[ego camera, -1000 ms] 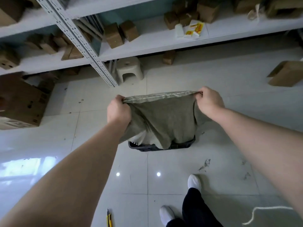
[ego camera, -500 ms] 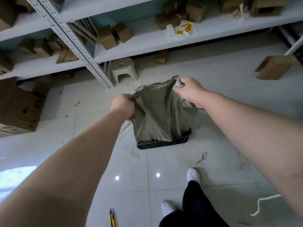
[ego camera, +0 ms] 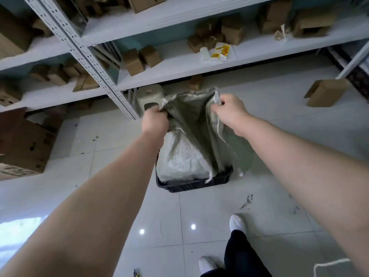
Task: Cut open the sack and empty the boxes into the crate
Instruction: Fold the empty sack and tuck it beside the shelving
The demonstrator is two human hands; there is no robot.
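Note:
A grey-green woven sack (ego camera: 196, 124) hangs upside down over a black plastic crate (ego camera: 191, 183) on the floor. My left hand (ego camera: 154, 121) grips one upper corner of the sack. My right hand (ego camera: 229, 110) grips the other upper corner, where a white stitched seam shows. The sack's lower part, pale and shiny (ego camera: 179, 156), drapes into the crate and hides what lies inside. No boxes show in the crate.
Grey metal shelving (ego camera: 93, 62) with several cardboard boxes stands behind the crate. A white stool (ego camera: 149, 96) sits under it. A large carton (ego camera: 22, 142) is at left, an open box (ego camera: 325, 91) at right. A utility knife (ego camera: 135, 273) and white string (ego camera: 329, 266) lie near my feet.
My hands have drawn closer together and lifted, so the sack's top edge went from stretched flat to bunched. The sack now hangs longer and its pale lower part shows in the crate.

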